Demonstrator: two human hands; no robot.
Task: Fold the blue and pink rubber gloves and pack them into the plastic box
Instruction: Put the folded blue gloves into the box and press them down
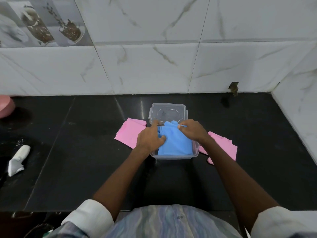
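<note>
A clear plastic box (pixel 174 156) stands on the black counter, and folded blue gloves (pixel 176 143) fill it. My left hand (pixel 149 137) presses on the left side of the blue gloves, fingers curled over them. My right hand (pixel 193 129) pinches the far edge of the blue gloves at the box's back. One pink glove (pixel 129 133) lies flat to the left of the box. Another pink glove (pixel 223 146) lies to the right, partly behind my right forearm. The clear lid (pixel 168 111) rests flat just behind the box.
A white object (pixel 18 159) lies near the counter's left edge. A pink round item (pixel 6 105) shows at the far left. Marble-tiled walls (pixel 154 66) close off the back and right sides. The black counter (pixel 85 152) extends left and toward me.
</note>
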